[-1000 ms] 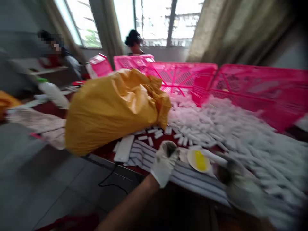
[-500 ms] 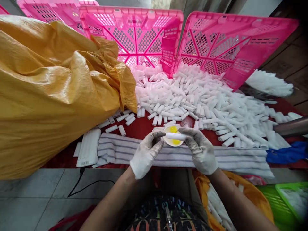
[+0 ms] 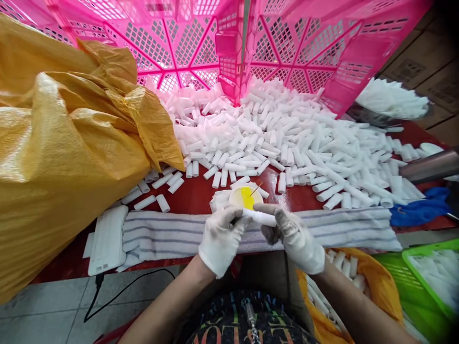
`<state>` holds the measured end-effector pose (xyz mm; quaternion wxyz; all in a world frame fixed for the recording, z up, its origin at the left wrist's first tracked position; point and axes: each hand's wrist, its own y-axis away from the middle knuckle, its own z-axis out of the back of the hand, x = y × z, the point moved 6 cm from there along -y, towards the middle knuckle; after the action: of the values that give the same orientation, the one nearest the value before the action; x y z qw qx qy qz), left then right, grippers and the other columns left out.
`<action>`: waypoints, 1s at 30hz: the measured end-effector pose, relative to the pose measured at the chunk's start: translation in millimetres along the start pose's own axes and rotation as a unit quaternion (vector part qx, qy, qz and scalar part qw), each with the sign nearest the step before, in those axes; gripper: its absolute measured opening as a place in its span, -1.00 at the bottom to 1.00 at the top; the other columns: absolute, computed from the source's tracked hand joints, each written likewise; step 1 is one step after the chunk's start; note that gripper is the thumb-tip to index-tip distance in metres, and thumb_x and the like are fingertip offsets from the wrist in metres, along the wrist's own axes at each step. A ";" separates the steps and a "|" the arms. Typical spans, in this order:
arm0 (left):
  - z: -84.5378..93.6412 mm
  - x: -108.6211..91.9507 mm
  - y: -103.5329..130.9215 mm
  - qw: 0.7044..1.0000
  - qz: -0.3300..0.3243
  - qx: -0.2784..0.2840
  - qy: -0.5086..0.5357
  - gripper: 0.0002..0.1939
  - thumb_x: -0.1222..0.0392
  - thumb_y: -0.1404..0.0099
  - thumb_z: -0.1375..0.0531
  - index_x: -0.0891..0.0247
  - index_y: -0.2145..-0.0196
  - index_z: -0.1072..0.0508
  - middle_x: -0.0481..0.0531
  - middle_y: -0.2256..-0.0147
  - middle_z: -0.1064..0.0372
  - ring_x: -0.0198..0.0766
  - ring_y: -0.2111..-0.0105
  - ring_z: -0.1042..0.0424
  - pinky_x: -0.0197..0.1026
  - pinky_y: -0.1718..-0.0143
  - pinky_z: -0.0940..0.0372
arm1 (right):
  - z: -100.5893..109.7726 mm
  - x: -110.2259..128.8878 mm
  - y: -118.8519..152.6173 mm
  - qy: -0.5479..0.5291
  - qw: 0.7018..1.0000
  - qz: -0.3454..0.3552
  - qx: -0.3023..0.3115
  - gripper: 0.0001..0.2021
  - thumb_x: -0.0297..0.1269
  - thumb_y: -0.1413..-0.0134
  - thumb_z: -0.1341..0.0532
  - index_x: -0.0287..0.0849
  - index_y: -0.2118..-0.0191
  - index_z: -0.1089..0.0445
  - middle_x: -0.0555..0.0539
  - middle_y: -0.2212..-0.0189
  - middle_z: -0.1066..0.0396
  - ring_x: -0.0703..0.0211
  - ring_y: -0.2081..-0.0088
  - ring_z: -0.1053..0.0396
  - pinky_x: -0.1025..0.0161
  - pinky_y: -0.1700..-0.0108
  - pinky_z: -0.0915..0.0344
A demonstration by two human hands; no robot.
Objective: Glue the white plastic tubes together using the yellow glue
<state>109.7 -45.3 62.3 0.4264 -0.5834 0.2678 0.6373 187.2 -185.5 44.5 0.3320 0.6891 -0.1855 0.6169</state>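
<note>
Both of my hands wear white gloves with greyish, soiled fingers. A white tube (image 3: 261,218) lies nearly level between them. The fingers of my left hand (image 3: 224,236) pinch its left end. At its right end, the thumb and fingers of my right hand (image 3: 296,236) close round it, with the index finger along its upper side. Just behind the tube stands a small white dish (image 3: 234,197) with yellow stuff (image 3: 247,195) and a thin stick (image 3: 256,188) in it. Under my hands a striped towel (image 3: 161,234) runs along the table's front edge.
White tubes (image 3: 287,129) are heaped before pink crates (image 3: 186,43). A yellow sack (image 3: 71,157) fills the left, beside a white power device (image 3: 107,239). At right are a blue cloth (image 3: 419,208), a green basket (image 3: 405,282) and an orange sack (image 3: 383,282) of tubes.
The view has shifted downward and to the right. My hands and the tube have moved nearer relative to the dish, which is less covered now. The tube tilts slightly down to the right.
</note>
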 end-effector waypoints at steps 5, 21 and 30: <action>-1.0 3.8 15.7 0.987 -0.129 0.030 -0.090 -0.89 0.27 -0.23 -0.25 0.21 0.25 -0.48 0.01 0.29 -0.44 -0.30 0.29 -0.43 -0.24 0.22 -0.38 | -6.0 -25.6 7.9 -0.213 0.961 -0.168 0.048 -0.44 0.10 -0.01 -0.24 -0.25 0.01 -0.33 0.08 0.61 -0.15 0.37 0.61 -0.03 0.35 0.55 -0.02; 169.4 63.7 -33.3 0.773 0.041 0.030 -0.632 -0.51 0.36 -0.21 -0.02 0.15 -0.07 -0.41 0.05 -0.09 -0.34 -0.02 0.06 -0.37 -0.04 0.00 -0.24 | 45.0 -28.8 -57.8 0.160 0.961 0.215 -0.074 -0.71 -0.12 -0.05 -0.29 -0.08 0.10 -0.48 -0.10 0.19 -0.47 0.08 0.17 -0.46 0.14 0.10 -0.44; 136.1 62.3 -34.3 0.788 0.025 0.049 -0.613 -0.48 0.39 -0.22 0.01 0.24 -0.13 -0.35 0.16 -0.07 -0.32 -0.04 0.02 -0.33 -0.07 -0.01 -0.23 | 52.2 -27.8 -47.5 0.196 0.941 0.262 -0.088 -0.79 -0.27 -0.09 -0.28 -0.08 0.11 -0.46 -0.08 0.16 -0.47 0.13 0.13 -0.46 0.17 0.02 -0.43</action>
<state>71.7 100.2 31.1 0.5128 -0.0419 -0.0039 0.8575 252.0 -191.8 5.6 0.2479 0.4495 -0.3438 0.7863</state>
